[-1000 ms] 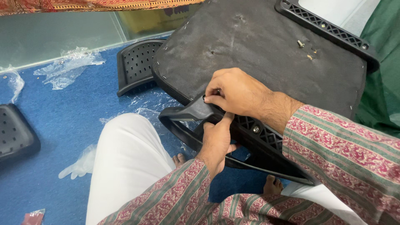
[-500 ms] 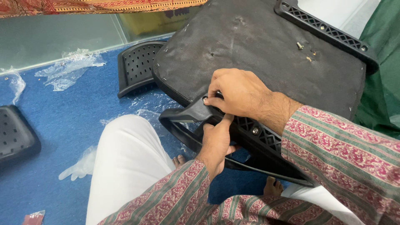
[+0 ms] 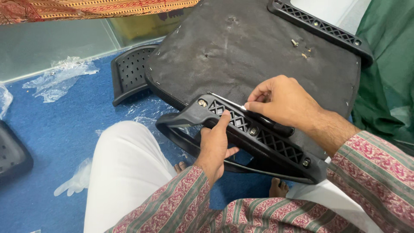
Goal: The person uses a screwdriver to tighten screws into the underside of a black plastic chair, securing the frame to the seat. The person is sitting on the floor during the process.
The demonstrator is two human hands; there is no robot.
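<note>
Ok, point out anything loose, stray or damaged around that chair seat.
Two small loose screws lie on the upturned seat base, not in any hole. Crumpled clear plastic wrap is strewn over the blue floor. The base fabric looks scuffed and dusty.

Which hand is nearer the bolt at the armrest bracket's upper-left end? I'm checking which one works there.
Left. The left hand grips the black armrest bracket just below and right of that bolt; the right hand holds a screwdriver farther right.
</note>
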